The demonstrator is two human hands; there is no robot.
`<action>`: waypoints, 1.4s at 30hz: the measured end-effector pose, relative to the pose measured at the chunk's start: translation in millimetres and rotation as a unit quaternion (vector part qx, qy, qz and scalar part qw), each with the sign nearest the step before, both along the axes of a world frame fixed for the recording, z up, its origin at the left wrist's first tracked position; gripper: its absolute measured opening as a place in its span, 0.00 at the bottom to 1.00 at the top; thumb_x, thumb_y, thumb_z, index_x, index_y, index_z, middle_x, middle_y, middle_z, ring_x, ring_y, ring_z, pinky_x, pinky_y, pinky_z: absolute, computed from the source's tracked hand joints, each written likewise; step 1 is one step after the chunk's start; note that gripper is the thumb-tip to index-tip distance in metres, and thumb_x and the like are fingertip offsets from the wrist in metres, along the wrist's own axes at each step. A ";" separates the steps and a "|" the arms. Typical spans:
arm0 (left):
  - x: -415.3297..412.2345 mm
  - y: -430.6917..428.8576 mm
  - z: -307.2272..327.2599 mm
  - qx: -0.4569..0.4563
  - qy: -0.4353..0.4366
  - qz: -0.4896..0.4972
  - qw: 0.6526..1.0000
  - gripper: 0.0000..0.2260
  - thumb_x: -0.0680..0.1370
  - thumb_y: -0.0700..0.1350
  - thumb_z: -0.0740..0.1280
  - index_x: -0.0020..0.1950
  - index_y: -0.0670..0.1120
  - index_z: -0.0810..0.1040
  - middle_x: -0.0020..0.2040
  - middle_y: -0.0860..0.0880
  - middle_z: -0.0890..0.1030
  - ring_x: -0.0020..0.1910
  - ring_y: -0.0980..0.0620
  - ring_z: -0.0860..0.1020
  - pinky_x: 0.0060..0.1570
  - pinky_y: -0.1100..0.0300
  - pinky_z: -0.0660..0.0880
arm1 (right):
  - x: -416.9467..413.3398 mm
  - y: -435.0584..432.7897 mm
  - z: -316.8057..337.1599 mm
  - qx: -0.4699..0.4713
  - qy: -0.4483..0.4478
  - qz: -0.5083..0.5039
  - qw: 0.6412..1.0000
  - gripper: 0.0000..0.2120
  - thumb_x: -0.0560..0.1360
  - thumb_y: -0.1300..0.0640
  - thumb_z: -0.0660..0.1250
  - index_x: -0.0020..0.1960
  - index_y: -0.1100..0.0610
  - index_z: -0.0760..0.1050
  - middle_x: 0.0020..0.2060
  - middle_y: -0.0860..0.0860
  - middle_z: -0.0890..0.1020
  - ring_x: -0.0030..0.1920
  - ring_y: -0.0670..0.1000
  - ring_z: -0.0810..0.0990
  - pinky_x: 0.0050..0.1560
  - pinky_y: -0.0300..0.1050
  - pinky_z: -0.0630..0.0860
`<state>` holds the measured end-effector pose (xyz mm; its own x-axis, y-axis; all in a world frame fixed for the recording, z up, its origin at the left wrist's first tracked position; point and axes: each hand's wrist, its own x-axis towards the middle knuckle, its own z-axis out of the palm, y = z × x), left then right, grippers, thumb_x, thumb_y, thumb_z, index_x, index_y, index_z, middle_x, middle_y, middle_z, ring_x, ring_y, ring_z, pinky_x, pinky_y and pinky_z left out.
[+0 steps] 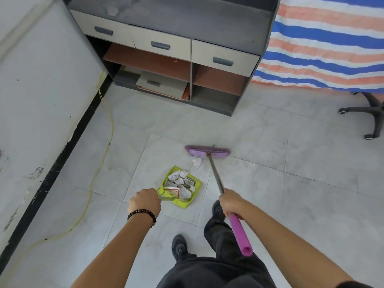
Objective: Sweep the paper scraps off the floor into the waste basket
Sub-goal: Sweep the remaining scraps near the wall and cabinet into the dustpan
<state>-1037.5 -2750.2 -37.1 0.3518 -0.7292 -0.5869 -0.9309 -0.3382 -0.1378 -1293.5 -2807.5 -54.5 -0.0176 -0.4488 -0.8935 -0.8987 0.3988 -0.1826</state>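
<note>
Head view. The person's left hand (145, 201), a bead bracelet (143, 213) at the wrist, is curled tight around the handle end of a green dustpan (174, 169), which sits flat on the pale floor tiles (270, 183) just ahead of their feet. Crumpled paper scraps (180, 182) fill the pan. The right hand (232, 201) is clamped on the shaft of a purple broom (207, 151). Its head rests on the floor beyond the pan, with one loose scrap (197, 162) touching its near edge, between broom and pan. Far centre stands a grey drawer cabinet (176, 48). A striped cloth (322, 44) hangs far right above a chair base (367, 113), and a yellow cable (108, 129) trails along the left wall.
</note>
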 end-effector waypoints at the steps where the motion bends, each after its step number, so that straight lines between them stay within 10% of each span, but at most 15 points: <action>1: -0.9 -0.9 0.9 0.002 -0.001 0.002 1.000 0.10 0.80 0.52 0.62 0.54 0.47 0.77 0.51 0.48 0.81 0.51 0.48 0.81 0.40 0.58 0.72 | 0.9 11.7 5.4 0.011 -0.012 -0.001 1.000 0.15 0.73 0.68 0.64 0.59 0.63 0.70 0.40 0.54 0.74 0.36 0.52 0.76 0.32 0.42 0.74; 6: 0.6 -0.2 4.9 0.001 0.002 0.005 1.000 0.07 0.79 0.48 0.63 0.54 0.47 0.77 0.50 0.48 0.81 0.50 0.48 0.81 0.39 0.59 0.72 | -29.2 6.3 51.7 0.073 -0.084 -0.130 0.985 0.07 0.77 0.63 0.59 0.41 0.56 0.68 0.28 0.52 0.70 0.23 0.47 0.69 0.23 0.40 0.67; 13: 4.0 11.4 11.9 -0.015 0.047 0.075 0.996 0.04 0.77 0.46 0.64 0.48 0.47 0.77 0.45 0.49 0.80 0.46 0.47 0.80 0.41 0.59 0.75 | -52.4 -14.5 88.1 0.130 -0.144 -0.307 0.932 0.06 0.78 0.60 0.58 0.54 0.53 0.68 0.23 0.47 0.68 0.19 0.41 0.63 0.18 0.32 0.62; 22: 32.2 26.9 0.1 0.047 0.286 0.357 0.888 0.09 0.71 0.41 0.66 0.47 0.39 0.80 0.32 0.45 0.84 0.28 0.47 0.75 0.27 0.64 0.68 | 24.6 11.4 24.1 -0.007 -0.026 0.084 0.996 0.10 0.65 0.72 0.70 0.43 0.64 0.72 0.38 0.51 0.71 0.37 0.54 0.79 0.28 0.38 0.70; 30: 33.9 32.1 -5.9 0.088 0.369 0.410 0.829 0.04 0.75 0.37 0.66 0.42 0.40 0.72 0.29 0.46 0.72 0.22 0.51 0.64 0.23 0.66 0.60 | 42.3 79.2 28.6 0.050 -0.061 -0.094 0.992 0.26 0.68 0.69 0.59 0.67 0.62 0.65 0.36 0.55 0.76 0.30 0.50 0.75 0.25 0.40 0.70; 35: 21.7 40.3 -8.8 0.084 0.391 0.390 0.829 0.11 0.74 0.32 0.62 0.38 0.44 0.64 0.30 0.46 0.65 0.25 0.51 0.60 0.24 0.65 0.56 | 38.5 98.6 54.4 0.086 -0.078 -0.054 0.992 0.19 0.65 0.69 0.62 0.55 0.59 0.70 0.42 0.55 0.78 0.34 0.51 0.76 0.26 0.39 0.70; 39: 14.0 49.5 -9.4 0.074 0.398 0.380 0.832 0.09 0.74 0.31 0.61 0.37 0.43 0.65 0.29 0.46 0.65 0.24 0.51 0.61 0.24 0.65 0.57 | 36.8 124.9 60.2 0.091 -0.108 -0.082 0.987 0.15 0.73 0.64 0.61 0.59 0.64 0.71 0.25 0.52 0.75 0.19 0.46 0.72 0.27 0.38 0.69; 42: 8.0 62.9 -8.6 0.065 0.392 0.373 0.838 0.10 0.72 0.31 0.60 0.35 0.43 0.64 0.27 0.47 0.65 0.23 0.51 0.61 0.24 0.66 0.58 | 30.7 145.9 61.8 0.091 -0.130 -0.185 0.970 0.05 0.72 0.63 0.61 0.44 0.64 0.74 0.25 0.52 0.73 0.20 0.48 0.69 0.25 0.39 0.69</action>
